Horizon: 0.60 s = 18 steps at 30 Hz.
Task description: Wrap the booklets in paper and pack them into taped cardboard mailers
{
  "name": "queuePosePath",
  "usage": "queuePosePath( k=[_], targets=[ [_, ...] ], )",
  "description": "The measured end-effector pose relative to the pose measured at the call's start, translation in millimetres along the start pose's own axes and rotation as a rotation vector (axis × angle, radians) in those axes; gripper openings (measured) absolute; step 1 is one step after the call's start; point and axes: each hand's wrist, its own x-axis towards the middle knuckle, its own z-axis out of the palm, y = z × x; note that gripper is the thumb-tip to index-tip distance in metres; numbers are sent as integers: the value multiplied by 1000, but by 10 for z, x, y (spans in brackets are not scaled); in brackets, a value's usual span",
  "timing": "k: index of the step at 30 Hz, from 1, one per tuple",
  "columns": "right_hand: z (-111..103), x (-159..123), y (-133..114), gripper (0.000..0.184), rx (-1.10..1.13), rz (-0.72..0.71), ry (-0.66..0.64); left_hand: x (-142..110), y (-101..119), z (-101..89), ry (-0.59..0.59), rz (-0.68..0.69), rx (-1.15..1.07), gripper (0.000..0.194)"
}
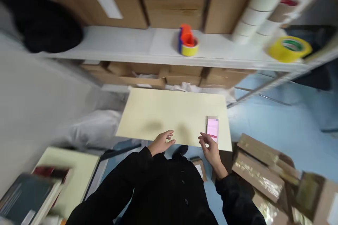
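Note:
My left hand [162,142] hovers near the front edge of the pale yellow tabletop [169,109], its fingers apart and nothing in them. Over the table's right part is my right hand [210,147], fingers loosely bent and spread, holding nothing. Just beyond those fingers lies a phone [212,128] with a lit pink screen. Whether a fingertip touches the phone I cannot tell. Soft shadows of the hands fall on the tabletop.
Above the table runs a white shelf [118,44] with a tape dispenser [188,40], a yellow tape roll [289,48] and stacked white rolls [253,15]. Taped cardboard boxes [258,174] pile up at right. Books [26,197] lie on a side table at left.

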Motion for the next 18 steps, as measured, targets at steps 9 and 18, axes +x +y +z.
queuePosePath(
  k=[9, 18],
  targets=[
    [1523, 396, -910, 33, -251, -365, -602, -1225, -944, -703, 524, -163, -204, 56],
    [3184, -358, -1336, 37, -588, -579, -1047, -2401, -2209, -1055, 839, -182, -342, 52]
  ],
)
